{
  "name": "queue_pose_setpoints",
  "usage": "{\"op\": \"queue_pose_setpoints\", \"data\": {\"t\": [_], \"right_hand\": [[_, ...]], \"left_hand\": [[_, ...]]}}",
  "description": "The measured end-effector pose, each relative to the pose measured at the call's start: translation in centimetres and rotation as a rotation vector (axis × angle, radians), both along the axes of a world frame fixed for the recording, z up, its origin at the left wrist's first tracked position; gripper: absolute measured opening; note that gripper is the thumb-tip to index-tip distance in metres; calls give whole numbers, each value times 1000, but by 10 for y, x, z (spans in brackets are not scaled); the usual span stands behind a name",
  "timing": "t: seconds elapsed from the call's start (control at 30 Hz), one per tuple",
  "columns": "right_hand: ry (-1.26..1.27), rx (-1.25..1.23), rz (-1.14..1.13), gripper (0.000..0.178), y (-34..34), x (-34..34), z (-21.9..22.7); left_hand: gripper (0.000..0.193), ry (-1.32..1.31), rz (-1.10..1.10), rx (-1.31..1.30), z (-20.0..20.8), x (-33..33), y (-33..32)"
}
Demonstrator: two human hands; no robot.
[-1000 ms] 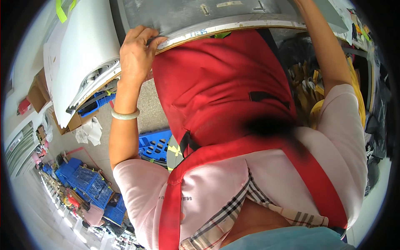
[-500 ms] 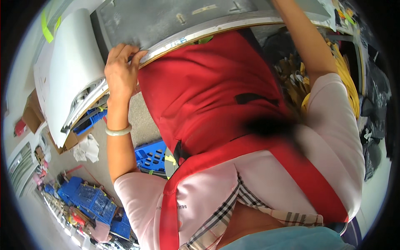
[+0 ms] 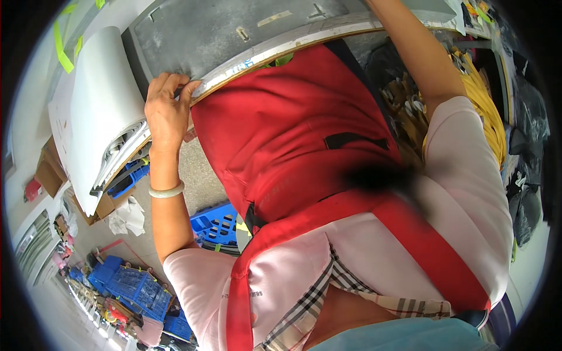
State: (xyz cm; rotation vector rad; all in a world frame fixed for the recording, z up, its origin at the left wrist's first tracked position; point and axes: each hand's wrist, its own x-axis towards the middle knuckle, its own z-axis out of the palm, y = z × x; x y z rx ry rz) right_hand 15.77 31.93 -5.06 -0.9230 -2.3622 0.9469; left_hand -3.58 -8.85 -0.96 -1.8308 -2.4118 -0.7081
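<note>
My left hand (image 3: 168, 102) rests at the near edge of a worktable, fingers curled and thumb drawn in close to them. What they pinch, if anything, is hidden. Just beyond lies a dark grey sheet (image 3: 202, 38) with small slots and tape pieces on its surface. The table's white edge (image 3: 252, 61) runs beneath the fingers. My right forearm (image 3: 410, 50) reaches over the table at the upper right, and its hand lies outside the picture. A large roll of white sheet material (image 3: 105, 82) stands left of my left hand.
A red apron (image 3: 293, 123) hangs between me and the table. Below right are yellow bundles (image 3: 477, 102) and black bags (image 3: 527, 140). Blue plastic crates (image 3: 216, 225), crumpled white paper (image 3: 127, 216) and a cardboard box (image 3: 51, 167) stand or lie on the floor at left.
The whole view has shifted slightly. My left hand stays at the same part of the table edge with fingers curled. The right forearm reaches slightly further left in the picture.
</note>
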Motion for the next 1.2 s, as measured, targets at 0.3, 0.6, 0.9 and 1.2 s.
{"op": "queue_pose_setpoints", "data": {"t": [0.3, 0.6, 0.9, 1.2], "right_hand": [[5, -42, -9, 24, -1, -3, 0], [3, -85, -25, 23, -13, 5, 8], [82, -158, -15, 13, -26, 11, 21], [-233, -147, 80, 14, -110, 49, 60]], "left_hand": [[20, 11, -4, -9, -1, 0, 0], [28, -40, -114, 74, 7, 26, 73], [19, 62, -74, 236, -42, 46, 149], [33, 134, 92, 196, -49, 50, 146]]}}
